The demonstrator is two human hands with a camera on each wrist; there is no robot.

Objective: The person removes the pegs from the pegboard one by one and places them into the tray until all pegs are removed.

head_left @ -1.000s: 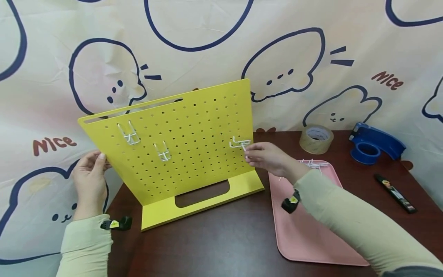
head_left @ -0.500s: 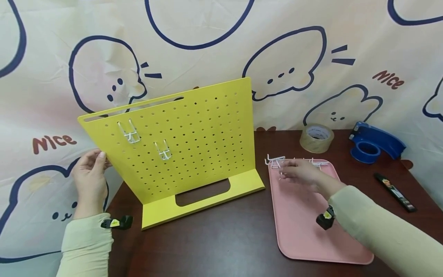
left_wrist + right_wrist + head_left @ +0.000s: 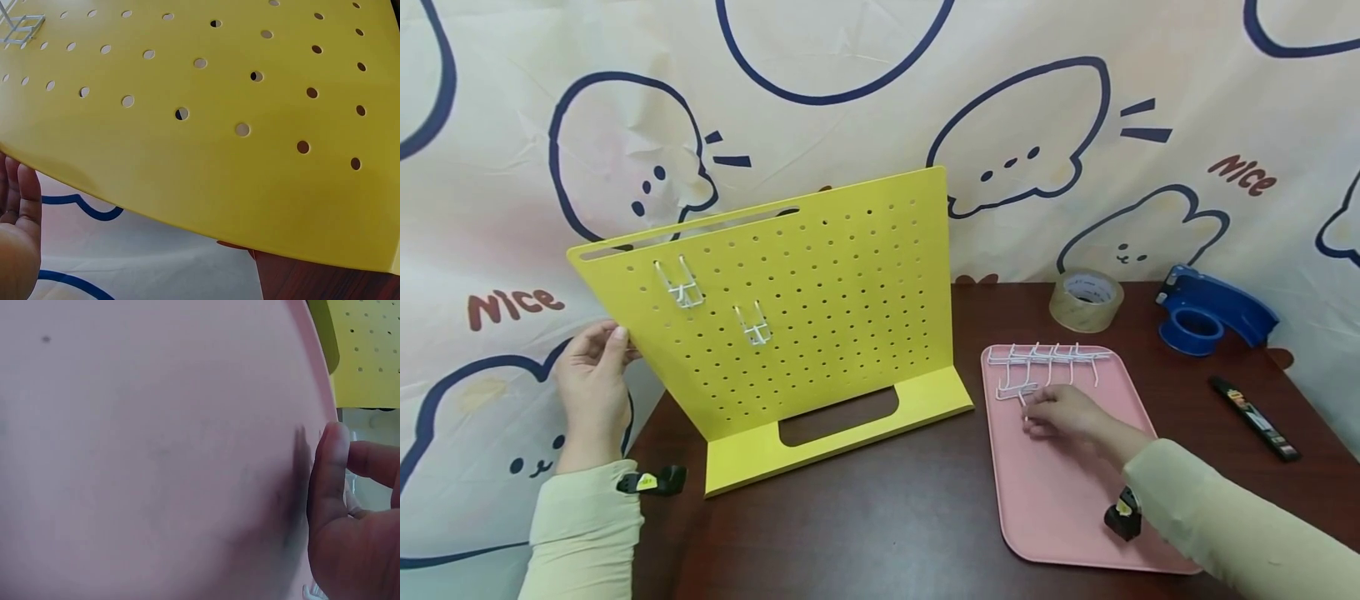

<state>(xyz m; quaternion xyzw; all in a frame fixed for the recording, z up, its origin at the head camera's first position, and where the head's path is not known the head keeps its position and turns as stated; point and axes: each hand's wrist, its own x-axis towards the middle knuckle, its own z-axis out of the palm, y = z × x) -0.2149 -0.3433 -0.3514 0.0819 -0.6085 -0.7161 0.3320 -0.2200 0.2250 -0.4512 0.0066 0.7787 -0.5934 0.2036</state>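
A yellow pegboard (image 3: 842, 300) stands tilted on its base. My left hand (image 3: 593, 379) grips its left edge; in the left wrist view the fingers (image 3: 28, 197) lie at that edge. Two white wire hooks hang on the board, an upper left hook (image 3: 682, 287) and a lower one (image 3: 756, 329). Over the pink tray (image 3: 1075, 508), my right hand (image 3: 1063, 417) pinches another white wire hook (image 3: 1017, 392) between thumb and fingers. In the right wrist view the thumb (image 3: 331, 469) hides most of that hook. Several more white hooks (image 3: 1048, 357) lie in a row along the tray's far edge.
Behind the tray stand a roll of clear tape (image 3: 1085, 304) and a blue tape dispenser (image 3: 1221, 308). A black marker-like stick (image 3: 1255, 418) lies on the dark table (image 3: 850, 533) to the right. A patterned cloth (image 3: 850, 75) hangs behind everything.
My right hand has moved right with the hook, from beside the board's right edge to over the tray, then lower and nearer. The left hand keeps its place on the board.
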